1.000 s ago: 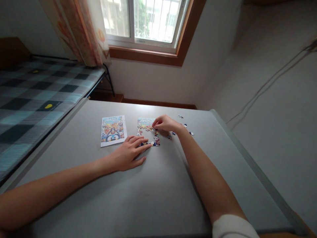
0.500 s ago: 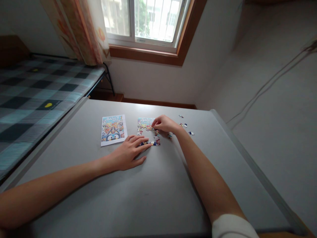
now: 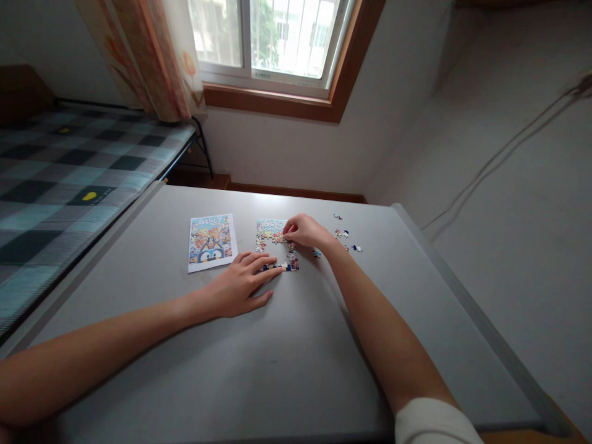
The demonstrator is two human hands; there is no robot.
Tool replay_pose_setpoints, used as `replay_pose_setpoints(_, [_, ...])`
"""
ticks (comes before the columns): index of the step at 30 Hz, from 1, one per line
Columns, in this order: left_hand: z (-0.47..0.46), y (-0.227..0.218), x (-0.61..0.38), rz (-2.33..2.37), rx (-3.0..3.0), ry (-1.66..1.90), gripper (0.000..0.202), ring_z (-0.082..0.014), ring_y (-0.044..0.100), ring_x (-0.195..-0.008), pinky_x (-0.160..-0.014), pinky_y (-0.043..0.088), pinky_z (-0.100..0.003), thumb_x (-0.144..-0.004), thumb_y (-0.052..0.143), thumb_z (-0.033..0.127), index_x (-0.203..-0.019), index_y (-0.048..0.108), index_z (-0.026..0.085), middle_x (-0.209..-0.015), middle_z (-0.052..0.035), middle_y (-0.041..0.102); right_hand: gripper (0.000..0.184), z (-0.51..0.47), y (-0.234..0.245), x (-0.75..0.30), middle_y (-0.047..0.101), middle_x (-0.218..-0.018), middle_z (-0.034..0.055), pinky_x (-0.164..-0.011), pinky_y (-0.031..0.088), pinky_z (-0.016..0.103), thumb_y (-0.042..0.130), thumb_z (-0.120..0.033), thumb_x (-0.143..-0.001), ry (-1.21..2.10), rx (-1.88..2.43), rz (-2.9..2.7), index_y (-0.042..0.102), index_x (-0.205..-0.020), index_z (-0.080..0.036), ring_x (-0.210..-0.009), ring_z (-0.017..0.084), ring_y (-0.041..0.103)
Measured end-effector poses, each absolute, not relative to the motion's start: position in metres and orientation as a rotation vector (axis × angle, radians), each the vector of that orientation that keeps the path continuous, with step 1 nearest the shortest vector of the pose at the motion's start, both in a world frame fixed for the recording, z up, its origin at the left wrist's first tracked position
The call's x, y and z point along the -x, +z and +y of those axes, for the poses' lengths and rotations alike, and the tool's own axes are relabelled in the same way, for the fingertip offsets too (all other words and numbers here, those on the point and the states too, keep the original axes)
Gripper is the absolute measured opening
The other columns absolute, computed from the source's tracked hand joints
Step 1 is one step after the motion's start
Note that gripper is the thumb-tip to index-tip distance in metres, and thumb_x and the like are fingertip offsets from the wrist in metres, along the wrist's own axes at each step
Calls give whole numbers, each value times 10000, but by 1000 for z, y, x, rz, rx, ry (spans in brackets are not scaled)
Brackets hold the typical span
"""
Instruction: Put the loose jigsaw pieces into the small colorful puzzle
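A partly assembled jigsaw puzzle lies on the table, with a gap in its middle where the grey top shows. My left hand rests flat and open, its fingertips over the puzzle's lower left edge. My right hand is pinched at the upper right part of the puzzle; whatever sits between thumb and fingers is hidden. Left of the puzzle lies a printed picture sheet showing a blue cartoon dog. Loose puzzle pieces are scattered to the right, some partly behind my right hand and wrist.
The grey table has raised edges at its left and right. Beyond its left side stands a bed with a checkered mattress. A window and a curtain are at the back; a cord hangs along the right wall.
My right hand has stayed at the puzzle's upper right, with only a very slight shift of its fingers. My left hand has not visibly moved.
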State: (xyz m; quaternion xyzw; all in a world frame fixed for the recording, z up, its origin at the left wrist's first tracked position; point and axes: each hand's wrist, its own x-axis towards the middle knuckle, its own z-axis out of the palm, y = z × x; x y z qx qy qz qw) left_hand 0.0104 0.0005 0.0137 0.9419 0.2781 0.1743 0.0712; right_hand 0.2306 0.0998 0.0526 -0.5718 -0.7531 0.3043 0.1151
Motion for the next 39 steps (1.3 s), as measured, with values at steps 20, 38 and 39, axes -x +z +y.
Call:
replay_pose_setpoints(20, [0, 15, -11, 834, -2847, 534, 474, -289, 462, -1290, -1071, 354, -491, -924, 519, 346, -1388, 508, 249, -1398, -105, 523, 143, 83, 46, -246, 693, -832, 59, -677, 440, 265, 595, -159, -842, 508, 1564, -2126, 735, -873, -164, -690, 134, 577])
replay_pose_setpoints(38, [0, 13, -10, 836, -2839, 536, 473, -289, 457, -1291, -1071, 351, -492, -926, 518, 341, -1393, 507, 262, -1392, -102, 527, 262, 57, 2, -240, 624, -949, 78, -890, 431, 352, 515, -111, -842, 188, 1353, -2137, 746, -925, -203, -942, 208, 563])
replay_pose_setpoints(39, [0, 14, -10, 835, -2838, 540, 472, -290, 460, -1288, -1069, 354, -492, -926, 519, 340, -1391, 509, 263, -1391, -102, 528, 257, 56, 2, -240, 625, -949, 78, -893, 425, 358, 517, -116, -842, 181, 1369, -2133, 747, -918, -204, -942, 210, 560])
